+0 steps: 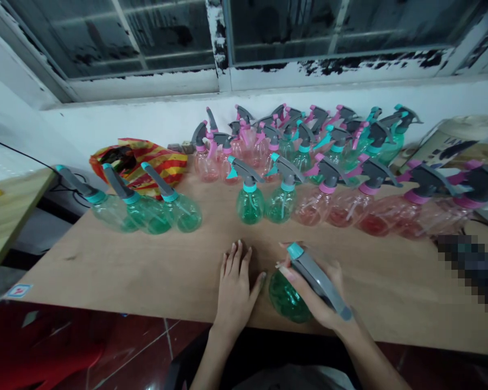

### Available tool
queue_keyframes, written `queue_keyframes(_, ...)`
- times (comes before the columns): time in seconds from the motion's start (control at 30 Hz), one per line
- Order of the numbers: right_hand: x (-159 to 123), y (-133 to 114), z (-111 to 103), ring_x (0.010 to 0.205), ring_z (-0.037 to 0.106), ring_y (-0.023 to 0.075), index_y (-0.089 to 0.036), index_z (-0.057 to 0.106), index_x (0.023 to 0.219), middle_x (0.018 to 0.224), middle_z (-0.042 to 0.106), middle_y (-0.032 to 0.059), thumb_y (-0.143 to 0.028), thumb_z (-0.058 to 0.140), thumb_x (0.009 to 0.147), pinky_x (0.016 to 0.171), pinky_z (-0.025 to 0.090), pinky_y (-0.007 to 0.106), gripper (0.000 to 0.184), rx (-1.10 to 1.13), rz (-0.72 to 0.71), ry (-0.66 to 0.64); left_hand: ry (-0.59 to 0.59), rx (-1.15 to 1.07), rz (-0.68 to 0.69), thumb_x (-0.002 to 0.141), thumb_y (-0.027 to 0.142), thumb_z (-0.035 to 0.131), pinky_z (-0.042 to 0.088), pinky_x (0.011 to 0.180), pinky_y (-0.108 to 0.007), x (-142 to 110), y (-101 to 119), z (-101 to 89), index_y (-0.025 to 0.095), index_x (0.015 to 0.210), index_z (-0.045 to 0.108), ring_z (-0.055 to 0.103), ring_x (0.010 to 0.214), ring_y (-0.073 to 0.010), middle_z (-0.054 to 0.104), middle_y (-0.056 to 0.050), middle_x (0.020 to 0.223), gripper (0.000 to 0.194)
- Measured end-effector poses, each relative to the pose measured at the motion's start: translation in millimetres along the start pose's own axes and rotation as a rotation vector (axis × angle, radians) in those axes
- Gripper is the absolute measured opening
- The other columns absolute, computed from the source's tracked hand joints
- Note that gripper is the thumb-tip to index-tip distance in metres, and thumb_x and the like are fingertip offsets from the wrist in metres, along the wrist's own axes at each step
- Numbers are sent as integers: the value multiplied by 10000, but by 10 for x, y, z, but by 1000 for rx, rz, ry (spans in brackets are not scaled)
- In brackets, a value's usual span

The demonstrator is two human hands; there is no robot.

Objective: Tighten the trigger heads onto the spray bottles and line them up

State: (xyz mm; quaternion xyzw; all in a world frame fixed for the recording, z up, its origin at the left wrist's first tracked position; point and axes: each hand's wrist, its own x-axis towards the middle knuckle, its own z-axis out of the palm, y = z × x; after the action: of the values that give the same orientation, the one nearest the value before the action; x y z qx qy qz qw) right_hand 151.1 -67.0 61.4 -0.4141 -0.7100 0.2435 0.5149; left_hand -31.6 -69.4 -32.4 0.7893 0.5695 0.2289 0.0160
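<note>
Near the table's front edge, my right hand [325,303] is closed around the neck of a green spray bottle [288,298]. The bottle leans a little, and its grey trigger head with a teal tip lies over that hand. Part of my right hand's fingers is hidden behind the bottle's head. To the left of the bottle, my left hand [236,287] rests flat on the wooden table [146,276], fingers spread, thumb pointing toward the bottle without touching it. Nothing is in my left hand.
Three green spray bottles [187,214] stand at the left. A row of green and pink spray bottles [250,206] crosses the middle, with several more behind by the wall. A red and yellow striped bag [162,162] lies at the back left; a white container [447,142] sits back right.
</note>
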Motion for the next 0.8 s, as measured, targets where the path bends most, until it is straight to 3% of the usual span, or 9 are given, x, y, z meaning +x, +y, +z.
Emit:
queue_keyframes(0.1, -7, -5, 13, 1035, 692, 251, -254, 667, 1029, 979, 752, 44, -271, 626, 854, 910, 561, 379, 180, 17, -19, -15, -6, 7, 0, 975, 377, 443, 284, 1133, -541, -2, -2, 1, 132, 1410, 380, 310, 1424, -293, 406, -193, 1500, 503)
queue_keyframes(0.27, -68, 42, 62, 1168, 625, 238, -260, 593, 1231, 1211, 688, 66, -220, 626, 859, 994, 514, 392, 376, 26, 63, -36, -7, 19, -7, 972, 377, 450, 283, 1137, -530, 4, 9, -5, 113, 1413, 382, 307, 1425, -291, 412, -191, 1496, 518)
queue_keyframes(0.4, -96, 47, 85, 1193, 608, 242, -257, 557, 1273, 1273, 649, 84, -191, 635, 846, 1011, 500, 398, 439, 58, 112, -4, -16, 15, -4, 973, 375, 449, 287, 1133, -536, 7, 9, -10, 103, 1411, 383, 302, 1427, -295, 408, -197, 1497, 520)
queue_keyframes(0.8, -87, 41, 113, 1185, 595, 212, -253, 568, 1243, 1284, 627, 79, -145, 630, 837, 1011, 488, 352, 425, 57, 71, 25, -17, 41, 14, 984, 393, 418, 285, 1136, -522, 9, -8, -4, 96, 1399, 403, 300, 1428, -292, 402, -197, 1501, 511)
